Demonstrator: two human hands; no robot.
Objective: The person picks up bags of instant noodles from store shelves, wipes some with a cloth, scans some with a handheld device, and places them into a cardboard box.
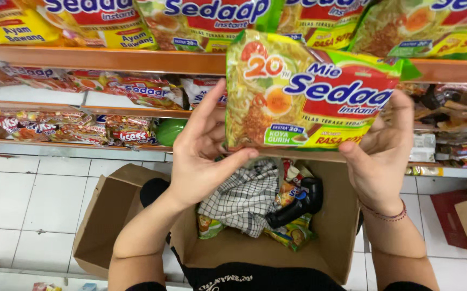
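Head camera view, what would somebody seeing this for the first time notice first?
A green, red and yellow instant noodle packet fills the upper middle, held up between the left hand and the right hand. Below it sits an open cardboard box holding a checked cloth, a black object and more packets. Behind, wooden shelves are stocked with similar packets.

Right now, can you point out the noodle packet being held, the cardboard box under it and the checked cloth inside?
noodle packet [309, 91], head view, middle of its printed front.
cardboard box [336, 226], head view, bare inner right wall.
checked cloth [244, 199], head view, centre of the crumpled fabric.
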